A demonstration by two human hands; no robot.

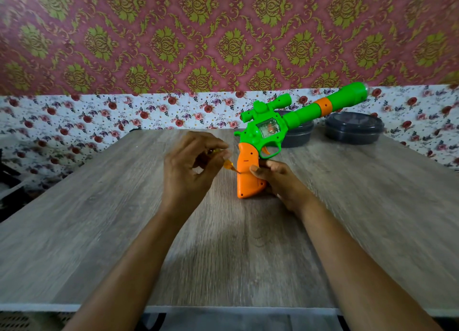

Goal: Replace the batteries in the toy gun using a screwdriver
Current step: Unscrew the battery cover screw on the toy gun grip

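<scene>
The left hand [191, 166] pinches a small amber-handled screwdriver [227, 166] in curled fingers, with its tip set against the side of the orange grip [248, 179]; the toy gun [270, 129] stands on the butt of that grip near the middle of the table, its green barrel slanting up and to the right; the right hand [280, 181] clasps the grip from behind, thumb pressed on its face.

The likeliest trouble is the tip riding out of the screw head; the screw looks small, the driver comes in at a slant, and the gun balances on a narrow butt, so a hard push could tip it or chew the slot. A loosened screw could also roll off across the smooth top; whether the cover hides a second screw cannot be told.

The table [99, 231] is pale grey wood-grain laminate with a white front edge; two dark lidded round containers [354, 129] sit at its far right, one partly behind the gun. Behind rises maroon wallpaper [173, 32] with gold damask, above a white floral band [74, 117].
</scene>
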